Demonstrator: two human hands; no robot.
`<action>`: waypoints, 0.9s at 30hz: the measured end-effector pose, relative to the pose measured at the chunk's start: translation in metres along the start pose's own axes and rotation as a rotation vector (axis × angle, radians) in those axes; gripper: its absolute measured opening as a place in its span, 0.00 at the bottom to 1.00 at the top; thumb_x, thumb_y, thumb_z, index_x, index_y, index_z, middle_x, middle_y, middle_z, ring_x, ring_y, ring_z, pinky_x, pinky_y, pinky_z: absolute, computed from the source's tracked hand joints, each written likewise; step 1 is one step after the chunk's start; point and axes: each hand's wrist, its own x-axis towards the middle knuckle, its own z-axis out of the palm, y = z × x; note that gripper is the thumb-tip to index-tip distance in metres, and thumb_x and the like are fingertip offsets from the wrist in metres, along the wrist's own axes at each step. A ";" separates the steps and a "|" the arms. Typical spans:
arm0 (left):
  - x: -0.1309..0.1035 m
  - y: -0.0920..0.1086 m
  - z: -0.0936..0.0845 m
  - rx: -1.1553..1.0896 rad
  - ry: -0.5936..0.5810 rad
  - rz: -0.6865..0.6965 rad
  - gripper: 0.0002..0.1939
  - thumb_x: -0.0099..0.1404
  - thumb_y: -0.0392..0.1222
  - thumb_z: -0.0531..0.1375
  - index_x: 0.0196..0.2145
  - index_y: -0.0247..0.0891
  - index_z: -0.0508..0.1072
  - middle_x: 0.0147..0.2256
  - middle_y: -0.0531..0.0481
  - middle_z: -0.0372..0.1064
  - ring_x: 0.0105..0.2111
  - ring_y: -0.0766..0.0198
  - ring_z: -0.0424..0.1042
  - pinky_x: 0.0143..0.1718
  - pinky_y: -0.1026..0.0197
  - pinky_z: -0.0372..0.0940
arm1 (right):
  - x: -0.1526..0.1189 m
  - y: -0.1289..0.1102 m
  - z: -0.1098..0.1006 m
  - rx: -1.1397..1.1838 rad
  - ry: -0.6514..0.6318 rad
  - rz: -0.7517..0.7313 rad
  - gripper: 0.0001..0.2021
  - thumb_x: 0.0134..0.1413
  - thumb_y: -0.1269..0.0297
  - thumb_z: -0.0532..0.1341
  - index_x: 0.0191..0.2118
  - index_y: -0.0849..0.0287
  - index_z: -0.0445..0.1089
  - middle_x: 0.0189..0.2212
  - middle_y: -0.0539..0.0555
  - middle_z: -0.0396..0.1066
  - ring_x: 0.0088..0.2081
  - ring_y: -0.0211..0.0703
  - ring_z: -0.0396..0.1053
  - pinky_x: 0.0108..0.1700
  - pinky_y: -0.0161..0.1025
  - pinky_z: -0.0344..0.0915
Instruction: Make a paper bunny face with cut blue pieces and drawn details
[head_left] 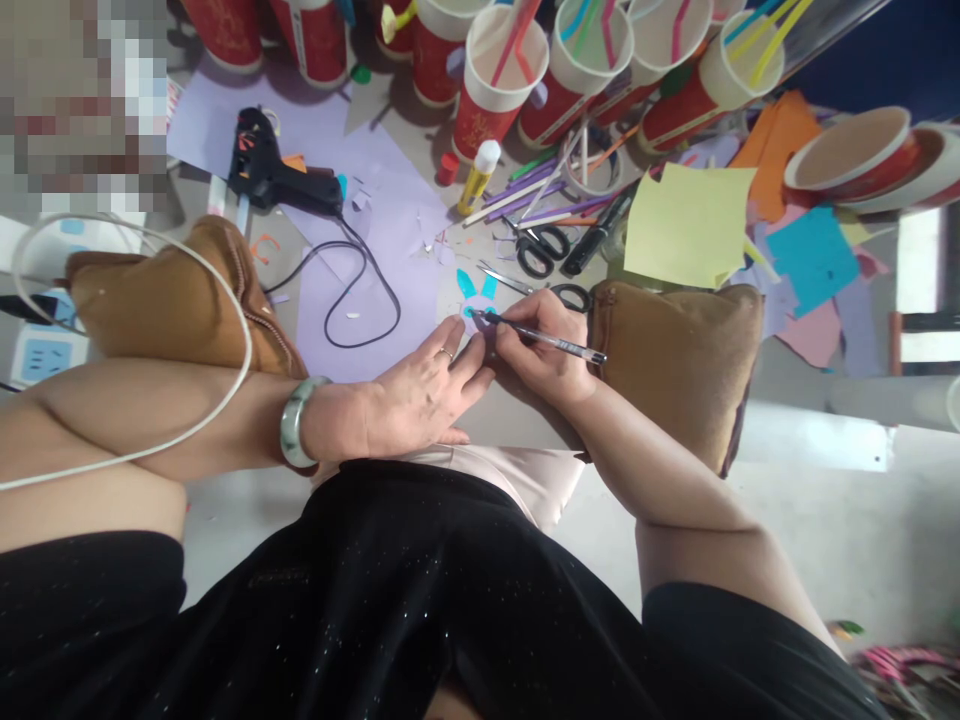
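Hands met at the middle of the bench (825, 520), over a small paper cutout (475, 300). The right hand (536, 345) gripped a pen (544, 338) with its fingers closed narrowly round the barrel, the tip set on the cutout and the barrel slanting away to the right. The left hand (420, 390) lay flat just beside it, fingers extended and close together, the fingertips pressing on the edge of the cutout; it held nothing. A ring showed on one finger and a pale green bangle (296, 425) circled the left wrist.

The cutout was pale with two turquoise ear-shaped pieces pointing away from the person. It rested at the near edge of a large lilac paper sheet (375, 200), which covered the bench centre.

Surrounding items:
- A black glue gun (274, 170) lay on the lilac sheet, well to the left of the hands, its black cord (360, 290) looping toward the left hand.
- Two pairs of black-handled scissors (541, 250) lay just beyond the right hand.
- A glue stick (478, 175) with a white cap lay tilted near the scissors.
- A row of red paper cups (495, 85) with coloured straws stood along the far edge.
- A yellow paper sheet (686, 225) lay to the right, beside orange and blue scraps.
- A brown cushion (161, 300) sat beyond the left forearm; a second brown cushion (675, 360) touched the right hand.
- A white cable (225, 300) crossed the left forearm.
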 end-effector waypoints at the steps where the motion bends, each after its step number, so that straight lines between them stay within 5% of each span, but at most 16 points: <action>1: 0.000 0.000 0.000 -0.004 0.001 0.002 0.46 0.70 0.68 0.59 0.69 0.25 0.65 0.67 0.20 0.63 0.67 0.27 0.65 0.71 0.31 0.50 | 0.000 0.000 0.000 0.000 0.003 -0.004 0.04 0.57 0.61 0.63 0.35 0.53 0.69 0.24 0.47 0.74 0.23 0.38 0.68 0.30 0.39 0.66; 27: 0.000 0.000 -0.001 -0.054 -0.005 -0.018 0.44 0.70 0.66 0.61 0.68 0.26 0.66 0.67 0.21 0.63 0.68 0.29 0.64 0.72 0.31 0.50 | 0.001 -0.003 -0.002 -0.021 -0.006 -0.002 0.05 0.58 0.60 0.62 0.32 0.53 0.67 0.24 0.47 0.74 0.22 0.38 0.67 0.27 0.38 0.65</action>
